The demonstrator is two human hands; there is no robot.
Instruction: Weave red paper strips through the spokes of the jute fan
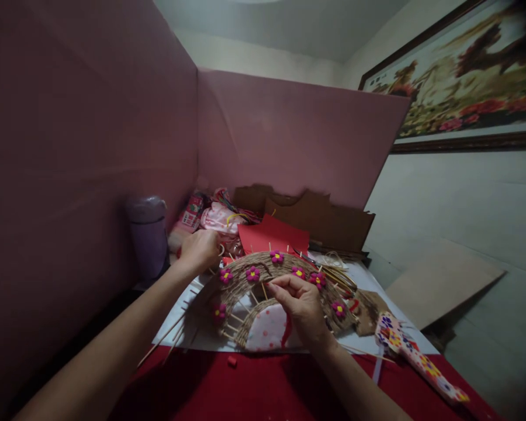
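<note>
A woven arch of brown twine and thin sticks lies on a white sheet, dotted with several pink flowers with yellow centres. My right hand hovers over the inner edge of the arch, fingers curled in a pinch on something I cannot make out. My left hand is closed at the arch's upper left end, beside a small loop of twine; what it holds is hidden. A white dotted piece sits under the arch.
A lilac lidded container stands at the left by the pink partition. Red card, brown cardboard and a heap of pink supplies lie behind. A patterned glue gun rests on the red tablecloth at right.
</note>
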